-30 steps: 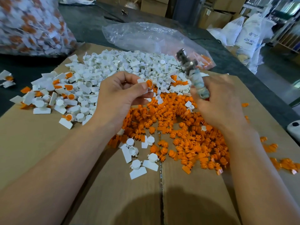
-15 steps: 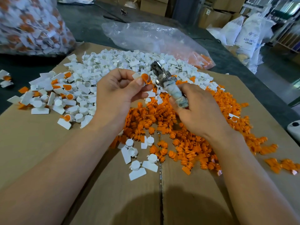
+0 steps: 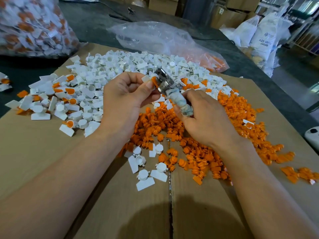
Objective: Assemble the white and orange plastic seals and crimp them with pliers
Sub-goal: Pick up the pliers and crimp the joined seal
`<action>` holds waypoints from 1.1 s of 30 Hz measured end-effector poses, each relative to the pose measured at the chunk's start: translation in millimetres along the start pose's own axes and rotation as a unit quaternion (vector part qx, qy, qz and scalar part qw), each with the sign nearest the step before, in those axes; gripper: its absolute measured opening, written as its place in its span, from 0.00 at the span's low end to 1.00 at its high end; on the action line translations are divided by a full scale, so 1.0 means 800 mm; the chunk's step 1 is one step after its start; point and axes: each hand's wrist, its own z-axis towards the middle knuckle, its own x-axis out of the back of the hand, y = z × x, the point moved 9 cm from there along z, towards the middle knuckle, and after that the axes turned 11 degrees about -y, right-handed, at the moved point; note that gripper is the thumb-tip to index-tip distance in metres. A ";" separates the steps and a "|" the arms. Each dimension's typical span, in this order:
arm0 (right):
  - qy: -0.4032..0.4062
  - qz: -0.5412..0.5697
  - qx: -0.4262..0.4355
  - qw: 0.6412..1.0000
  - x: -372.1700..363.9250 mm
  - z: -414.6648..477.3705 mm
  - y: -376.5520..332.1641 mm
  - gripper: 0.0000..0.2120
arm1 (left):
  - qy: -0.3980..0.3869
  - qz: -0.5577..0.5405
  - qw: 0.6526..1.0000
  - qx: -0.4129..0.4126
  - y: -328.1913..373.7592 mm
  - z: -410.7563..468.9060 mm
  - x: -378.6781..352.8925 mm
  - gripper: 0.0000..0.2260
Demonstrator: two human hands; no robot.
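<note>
Seal (image 3: 152,80) presented for crimping.
Left grip (image 3: 126,99) pinching seal steady; right grip (image 3: 207,121) clasping pliers (image 3: 166,82), nose at seal's 3 o'clock for squeeze.

Dark table (image 3: 96,30) is mostly covered by a flattened cardboard sheet (image 3: 43,152). White seal parts (image 3: 120,66) are heaped on the cardboard's far left, and orange parts (image 3: 238,107) are piled middle-right. A clear plastic bag (image 3: 155,38) is laid just past its far edge, with a stuffed bag (image 3: 31,26) parked off the far-left corner.
</note>
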 end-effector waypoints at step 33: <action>-0.050 0.081 0.026 0.995 -0.009 -0.002 -0.012 0.06 | -0.021 0.032 0.999 0.020 0.001 -0.003 -0.004 0.09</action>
